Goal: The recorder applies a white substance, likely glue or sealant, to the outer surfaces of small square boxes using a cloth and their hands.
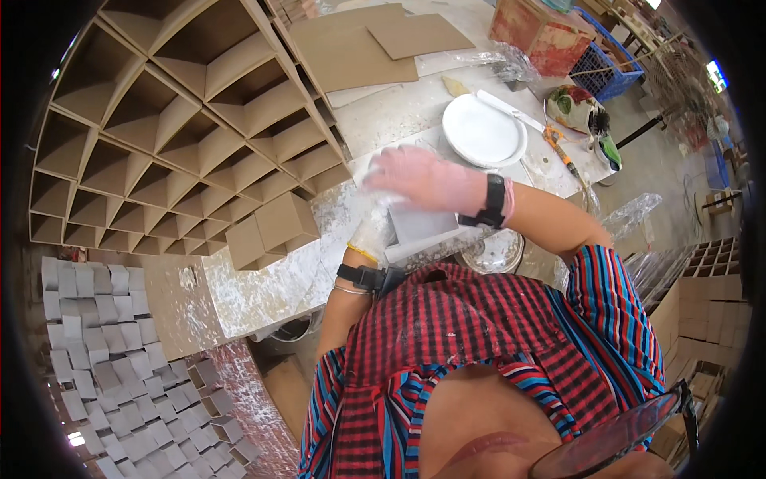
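Note:
My right hand (427,177), in a pink glove with a black strap at the wrist, reaches leftward across the table. Its fingers look stretched out, though motion blurs them. Below and partly behind it is my left hand (373,231), in a white glove with a yellow cuff; its fingers are hidden. Beside both hands lies a pale grey square-sided piece (423,226), partly covered by my right hand; I cannot tell whether it is a box or a sheet. A round white dish (479,132) of white paste stands beyond my right wrist, with a pale flat stick (511,110) across its rim.
A large brown cardboard grid of compartments (152,60) rises at the left, with an open brown box (275,227) before it. Brown boards (351,48) lie at the back. At far right are a red box (538,36) and blue crate (610,76). Grey boxes (120,343) are stacked lower left.

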`<state>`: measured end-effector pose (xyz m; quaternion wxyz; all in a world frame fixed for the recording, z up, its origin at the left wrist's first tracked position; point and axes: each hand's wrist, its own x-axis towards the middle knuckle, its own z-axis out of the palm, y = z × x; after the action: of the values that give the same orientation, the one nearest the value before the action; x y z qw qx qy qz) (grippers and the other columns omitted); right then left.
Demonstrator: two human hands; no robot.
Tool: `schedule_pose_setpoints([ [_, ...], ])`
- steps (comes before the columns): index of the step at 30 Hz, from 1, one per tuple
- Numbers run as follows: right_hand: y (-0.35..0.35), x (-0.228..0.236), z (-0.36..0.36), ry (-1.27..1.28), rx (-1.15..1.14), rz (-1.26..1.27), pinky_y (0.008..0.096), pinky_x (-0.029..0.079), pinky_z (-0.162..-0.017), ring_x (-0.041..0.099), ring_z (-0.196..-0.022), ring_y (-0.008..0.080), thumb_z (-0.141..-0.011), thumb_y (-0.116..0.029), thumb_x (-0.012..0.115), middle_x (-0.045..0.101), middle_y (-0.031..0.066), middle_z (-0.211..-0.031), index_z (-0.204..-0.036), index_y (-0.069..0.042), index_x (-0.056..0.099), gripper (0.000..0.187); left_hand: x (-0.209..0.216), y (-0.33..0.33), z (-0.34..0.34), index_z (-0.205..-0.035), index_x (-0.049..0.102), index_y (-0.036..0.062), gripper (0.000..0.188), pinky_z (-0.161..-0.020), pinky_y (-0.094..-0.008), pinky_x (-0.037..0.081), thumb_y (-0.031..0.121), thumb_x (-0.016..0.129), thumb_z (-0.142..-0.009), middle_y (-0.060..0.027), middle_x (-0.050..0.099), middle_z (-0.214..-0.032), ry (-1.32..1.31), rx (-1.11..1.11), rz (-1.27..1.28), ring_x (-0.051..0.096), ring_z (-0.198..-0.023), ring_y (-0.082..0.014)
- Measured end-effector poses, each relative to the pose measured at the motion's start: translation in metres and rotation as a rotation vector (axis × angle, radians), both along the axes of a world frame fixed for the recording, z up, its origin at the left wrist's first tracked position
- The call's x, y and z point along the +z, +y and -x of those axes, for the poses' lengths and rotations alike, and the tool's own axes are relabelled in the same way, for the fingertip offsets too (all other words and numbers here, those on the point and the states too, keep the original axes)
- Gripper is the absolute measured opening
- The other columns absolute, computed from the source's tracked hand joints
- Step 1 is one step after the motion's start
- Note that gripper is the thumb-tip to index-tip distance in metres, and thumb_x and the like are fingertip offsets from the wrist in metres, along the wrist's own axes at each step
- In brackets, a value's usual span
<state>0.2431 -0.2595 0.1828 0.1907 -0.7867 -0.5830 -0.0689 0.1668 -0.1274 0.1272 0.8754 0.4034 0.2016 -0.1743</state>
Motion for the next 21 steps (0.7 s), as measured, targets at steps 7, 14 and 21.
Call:
schedule_pose_setpoints([
  [7,-0.021,0.004,-0.006,0.12,-0.241,-0.123,0.042,0.044,-0.089,0.053,-0.105,0.032,-0.07,-0.015,0.072,0.055,0.0123,-0.11,-0.113,-0.014,0.057,0.046,-0.052,0.015,-0.015,-0.131,0.043,0.0068,0.038,-0.091,-0.0339,0.05,0.028,0.035,-0.101,-0.0094,0.052,-0.125,0.006,0.031,0.106,0.055,-0.11,-0.0214],
  [14,-0.032,-0.012,0.033,-0.041,0.072,0.007,0.0392,0.045,-0.083,0.054,-0.102,0.0282,-0.071,-0.016,0.071,0.054,0.0114,-0.108,-0.112,-0.015,0.056,0.044,-0.068,0.038,-0.004,-0.132,0.042,0.0047,0.043,-0.093,-0.0391,0.05,0.031,0.033,-0.1,-0.013,0.051,-0.128,-0.065,-0.008,0.263,0.054,-0.115,-0.0279],
  [21,-0.036,-0.021,-0.036,0.037,-0.313,-0.072,0.042,0.044,-0.087,0.053,-0.103,0.0325,-0.069,-0.018,0.073,0.054,0.0129,-0.108,-0.115,-0.011,0.055,0.049,-0.074,0.03,0.004,-0.132,0.045,0.004,0.046,-0.093,-0.0381,0.049,0.035,0.037,-0.099,-0.0129,0.054,-0.127,-0.136,-0.047,0.203,0.055,-0.112,-0.0267],
])
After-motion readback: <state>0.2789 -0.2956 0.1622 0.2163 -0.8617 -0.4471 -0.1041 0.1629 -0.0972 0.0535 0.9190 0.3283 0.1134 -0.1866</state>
